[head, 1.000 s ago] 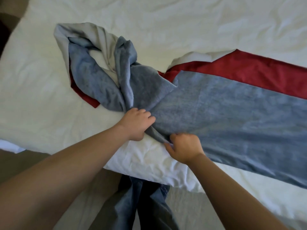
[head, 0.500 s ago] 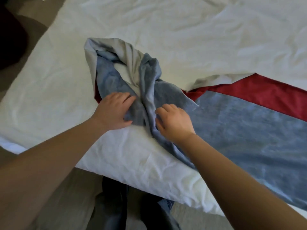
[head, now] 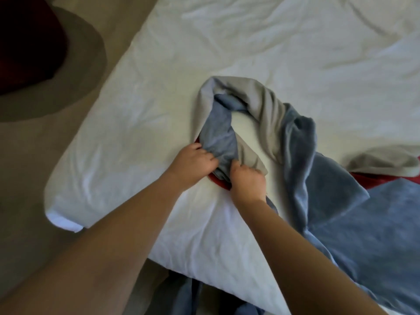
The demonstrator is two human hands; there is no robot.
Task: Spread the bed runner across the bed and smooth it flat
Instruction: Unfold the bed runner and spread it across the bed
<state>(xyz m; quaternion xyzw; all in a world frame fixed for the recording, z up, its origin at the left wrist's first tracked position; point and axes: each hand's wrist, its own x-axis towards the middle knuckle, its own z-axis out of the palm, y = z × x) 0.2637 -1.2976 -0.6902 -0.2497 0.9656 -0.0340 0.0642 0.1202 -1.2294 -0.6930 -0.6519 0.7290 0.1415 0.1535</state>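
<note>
Bed (head: 159, 105): white sheet, creased. Its near left corner shows at lower left, with floor beyond.

Bed runner (head: 363, 235): blue-grey face, grey backing (head: 266, 105), red border (head: 219, 181). Its long axis runs along the near edge of the bed. The right-hand part lies roughly spread and passes out of view at the right. The left-hand part is not spread. It forms a twisted loop (head: 221, 139), backing outward, well short of the bed's left edge. Bare sheet lies between the loop and that edge.

Left hand (head: 193, 164): on the near left side of the loop, and the nearer hand to the bed's left edge. Its fingers (head: 210, 159) are curled into the blue-grey cloth and clamped on it.

Right hand (head: 248, 181): just beside the left hand, on the side of the spread part. Its fingers (head: 238, 169) are likewise closed on the bunched cloth, with the red border showing under the knuckles.

Assessment: the task is partly done. The coming move depends on one relation: the uncovered bed lies to the left of both hands, in line with the runner's long axis. The free end should therefore be drawn leftward and untwisted so the blue-grey face lands uppermost. The twist is the main risk, as a straight pull would likely tighten it.
</note>
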